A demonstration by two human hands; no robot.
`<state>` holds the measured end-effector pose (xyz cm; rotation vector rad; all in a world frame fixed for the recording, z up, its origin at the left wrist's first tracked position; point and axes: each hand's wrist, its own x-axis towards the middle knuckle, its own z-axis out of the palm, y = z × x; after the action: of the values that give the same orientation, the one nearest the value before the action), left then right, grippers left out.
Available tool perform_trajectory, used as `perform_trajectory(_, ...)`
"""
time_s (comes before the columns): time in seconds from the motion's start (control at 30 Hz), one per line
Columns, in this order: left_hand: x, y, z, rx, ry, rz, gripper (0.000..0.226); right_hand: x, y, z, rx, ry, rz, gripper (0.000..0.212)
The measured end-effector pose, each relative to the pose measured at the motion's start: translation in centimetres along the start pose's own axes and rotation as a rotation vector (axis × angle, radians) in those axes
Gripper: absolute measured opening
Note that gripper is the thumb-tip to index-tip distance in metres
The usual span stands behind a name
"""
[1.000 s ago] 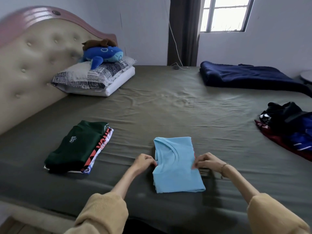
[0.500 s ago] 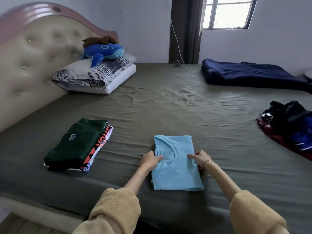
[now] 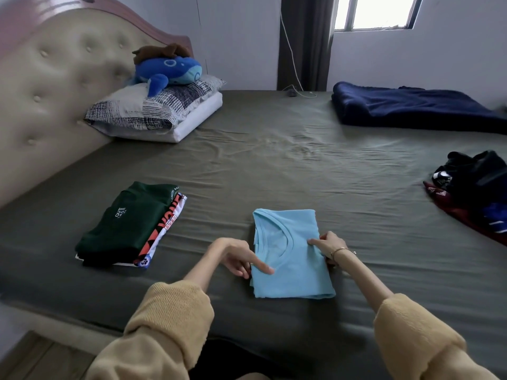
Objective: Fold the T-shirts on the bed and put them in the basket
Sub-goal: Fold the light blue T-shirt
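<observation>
Olive-green sheet covers the bed (image 3: 274,165), wrinkled toward the middle, w/ a padded beige headboard (image 3: 55,86) on the left and a grey wall w/ a small window (image 3: 375,12) and dark curtain (image 3: 304,42) at the back. Near the front edge lies the light blue T-shirt (image 3: 290,259), folded into a neat rectangle, neckline facing up. Left hand (image 3: 236,256) sits at the shirt's left edge: index finger stretched out flat on the cloth, other fingers curled loosely at the edge, not gripping as far as I can see. Right hand (image 3: 327,246) is at the right edge, thumb on top and fingers tucked under the fold, pinching the fabric; thin bracelet on that wrist. Both arms in mustard-yellow knit sleeves (image 3: 170,319). Just left of the blue shirt, apart from it, a stack of folded T-shirts (image 3: 131,226), dark green one on top, white/red/black print peeking out below. Far right, near the bed's edge, a loose heap of unfolded clothes (image 3: 472,193), black, maroon, blue. Back right corner: a navy blanket (image 3: 417,108) lying flat. Back left by the headboard: two pillows (image 3: 159,111) stacked, patterned one on a white one, w/ a blue plush whale (image 3: 167,71) on top.
</observation>
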<state>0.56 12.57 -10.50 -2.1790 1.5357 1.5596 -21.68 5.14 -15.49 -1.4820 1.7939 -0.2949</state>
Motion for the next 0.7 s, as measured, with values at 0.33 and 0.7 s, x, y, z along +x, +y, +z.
perform_trajectory(0.33, -0.7, 0.2, -2.1, -0.163, 0.044, 0.226, 0.043, -0.4, -0.2, -0.2, -0.028, -0.008, 0.004, 0.033)
perform_trajectory(0.7, 1.6, -0.5, 0.4, -0.275, 0.184, 0.212, 0.078, -1.6, -1.2, -0.1, 0.048, 0.053, 0.044, 0.053)
